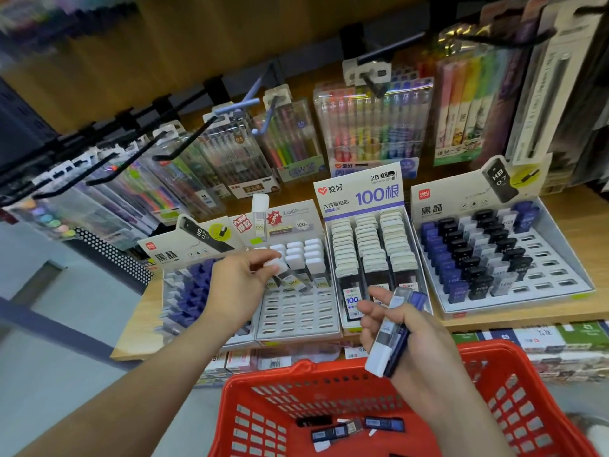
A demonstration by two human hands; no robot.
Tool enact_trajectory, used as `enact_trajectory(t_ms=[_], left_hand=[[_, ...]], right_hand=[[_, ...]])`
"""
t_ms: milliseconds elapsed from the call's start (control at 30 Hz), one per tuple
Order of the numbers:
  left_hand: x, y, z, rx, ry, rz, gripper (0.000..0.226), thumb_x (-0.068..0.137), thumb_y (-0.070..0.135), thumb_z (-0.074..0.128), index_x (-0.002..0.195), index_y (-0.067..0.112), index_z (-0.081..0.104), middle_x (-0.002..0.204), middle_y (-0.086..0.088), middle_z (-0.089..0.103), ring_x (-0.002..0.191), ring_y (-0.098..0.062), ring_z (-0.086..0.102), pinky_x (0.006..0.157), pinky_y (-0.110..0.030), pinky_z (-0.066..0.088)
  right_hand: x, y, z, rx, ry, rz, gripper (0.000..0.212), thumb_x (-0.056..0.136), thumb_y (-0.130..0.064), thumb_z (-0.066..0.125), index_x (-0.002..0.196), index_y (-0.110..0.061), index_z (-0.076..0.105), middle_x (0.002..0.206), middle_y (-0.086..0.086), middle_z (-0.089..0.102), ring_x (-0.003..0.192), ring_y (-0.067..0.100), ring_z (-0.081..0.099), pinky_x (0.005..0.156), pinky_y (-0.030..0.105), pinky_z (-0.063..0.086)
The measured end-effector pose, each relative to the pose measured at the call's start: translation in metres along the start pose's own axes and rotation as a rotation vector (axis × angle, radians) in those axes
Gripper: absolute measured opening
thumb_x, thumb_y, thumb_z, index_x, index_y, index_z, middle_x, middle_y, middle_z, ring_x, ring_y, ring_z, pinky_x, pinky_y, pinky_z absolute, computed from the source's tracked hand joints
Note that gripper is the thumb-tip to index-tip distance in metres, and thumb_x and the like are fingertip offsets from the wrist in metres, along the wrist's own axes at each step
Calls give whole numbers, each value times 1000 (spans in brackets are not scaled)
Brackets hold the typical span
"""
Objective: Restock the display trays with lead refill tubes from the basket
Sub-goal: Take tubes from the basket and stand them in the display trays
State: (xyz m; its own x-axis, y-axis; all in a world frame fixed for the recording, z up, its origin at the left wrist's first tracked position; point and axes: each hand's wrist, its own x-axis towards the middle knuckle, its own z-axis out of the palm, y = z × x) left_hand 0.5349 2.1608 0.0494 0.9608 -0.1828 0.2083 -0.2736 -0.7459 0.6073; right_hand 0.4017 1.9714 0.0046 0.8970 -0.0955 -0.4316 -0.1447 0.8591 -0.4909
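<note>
Over the second tray [296, 315] from the left, your left hand [240, 285] pinches a white-capped tube [275, 267] between thumb and fingertips, right at the front row of filled slots; the tray's near half is open slots. Your right hand [425, 344] curls round a bundle of tubes [389, 334], white and blue, above the far rim of the red basket [263, 384]. Several loose tubes [349, 427] lie on the basket floor. The rightmost tray [543, 268] shows bare slots along its right edge.
</note>
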Motion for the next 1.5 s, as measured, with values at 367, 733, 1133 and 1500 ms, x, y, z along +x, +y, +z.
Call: enact_trajectory(t_ms=[367, 733, 1133, 1500], left_hand=[[2, -6, 13, 249, -123, 313, 18, 87, 12, 68, 104, 14, 74, 101, 2, 73, 96, -11, 64, 86, -4, 37], [11, -8, 27, 286, 17, 323, 9, 79, 2, 72, 84, 9, 74, 84, -3, 69, 81, -22, 62, 74, -26, 46], [-43, 41, 6, -383, -591, -322, 28, 97, 33, 48, 100, 10, 65, 83, -8, 70, 69, -18, 65, 67, -30, 53], [-72, 38, -9, -692, -618, -612, 22, 86, 25, 64, 97, 8, 75, 81, -14, 70, 64, -17, 63, 62, -23, 54]], right_hand=[[-5, -1, 3, -32, 3, 31, 25, 101, -8, 46, 122, -8, 60, 104, 17, 74, 89, 29, 73, 73, 44, 60], [-1, 2, -1, -170, 20, -49, 22, 96, -17, 54, 109, -11, 70, 76, 1, 72, 90, 23, 73, 70, 36, 55], [0, 12, 0, -205, 45, -119, 25, 81, -13, 68, 105, -13, 65, 85, 12, 67, 49, 8, 41, 39, 16, 27], [0, 20, 9, -361, 41, -93, 16, 88, -28, 65, 101, -18, 64, 70, -3, 63, 55, 14, 53, 39, 20, 26]])
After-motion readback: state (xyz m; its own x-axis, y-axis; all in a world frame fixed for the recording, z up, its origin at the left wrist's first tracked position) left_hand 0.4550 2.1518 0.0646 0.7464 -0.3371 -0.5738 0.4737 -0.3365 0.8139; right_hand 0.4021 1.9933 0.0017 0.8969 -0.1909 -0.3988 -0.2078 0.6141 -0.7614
